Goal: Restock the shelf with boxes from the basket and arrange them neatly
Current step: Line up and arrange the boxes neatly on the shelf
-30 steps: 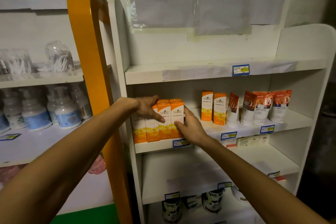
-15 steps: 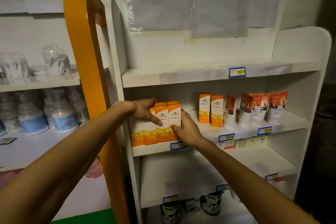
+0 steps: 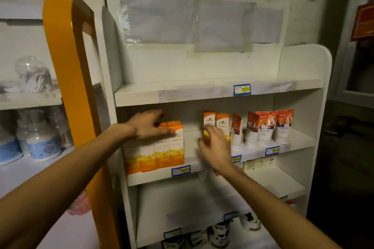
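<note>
A shop: white display shelves (image 3: 202, 95) with blue price tags (image 3: 241, 89) hold rows of boxed products (image 3: 162, 147).

Bare forearms, seemingly no sleeves, unadorned hands (image 3: 149, 125).

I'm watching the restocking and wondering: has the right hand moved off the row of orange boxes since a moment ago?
Yes. The right hand has left the front row of orange boxes and shifted right, toward the two orange boxes further back.

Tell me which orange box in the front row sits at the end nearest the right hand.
The rightmost box of the front row; the left hand rests on its top, the others stand further left.
</note>
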The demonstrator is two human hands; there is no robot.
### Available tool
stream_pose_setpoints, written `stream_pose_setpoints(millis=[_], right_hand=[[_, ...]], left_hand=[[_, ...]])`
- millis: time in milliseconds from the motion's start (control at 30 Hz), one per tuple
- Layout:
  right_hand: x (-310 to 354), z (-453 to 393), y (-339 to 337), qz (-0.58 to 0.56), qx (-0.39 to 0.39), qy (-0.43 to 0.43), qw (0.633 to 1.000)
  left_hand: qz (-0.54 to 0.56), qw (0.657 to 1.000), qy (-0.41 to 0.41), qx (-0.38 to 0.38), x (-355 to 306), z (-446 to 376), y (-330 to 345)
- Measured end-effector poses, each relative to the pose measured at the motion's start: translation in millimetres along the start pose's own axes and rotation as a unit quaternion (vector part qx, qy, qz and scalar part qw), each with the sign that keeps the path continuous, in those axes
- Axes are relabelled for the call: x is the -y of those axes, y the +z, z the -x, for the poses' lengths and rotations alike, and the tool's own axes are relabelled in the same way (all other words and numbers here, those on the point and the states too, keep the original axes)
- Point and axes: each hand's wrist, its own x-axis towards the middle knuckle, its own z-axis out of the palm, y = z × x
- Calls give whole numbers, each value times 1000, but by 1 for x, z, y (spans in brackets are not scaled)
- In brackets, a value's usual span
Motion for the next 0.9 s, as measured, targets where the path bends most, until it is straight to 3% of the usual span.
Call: stream_pose_setpoints(millis=[100, 167, 333, 433, 633, 900], right_hand=[[-22, -29, -29, 158, -71, -106, 979], [-32, -52, -43, 264, -70, -143, 951], [-39, -88, -51, 488, 112, -97, 860], [-48, -87, -39, 484, 129, -50, 864], [-45, -84, -39, 451, 74, -118, 882], [-16, -75, -34, 200, 85, -257, 942]], left_hand=[[-33, 999, 22, 2, -14, -6, 1], [-60, 998, 32, -2, -23, -9, 3], [-83, 996, 39, 15, -30, -11, 9], [-87, 995, 38, 32, -25, -10, 12], [-107, 993, 42, 24, -26, -11, 19], [-96, 994, 53, 12, -33, -11, 22]])
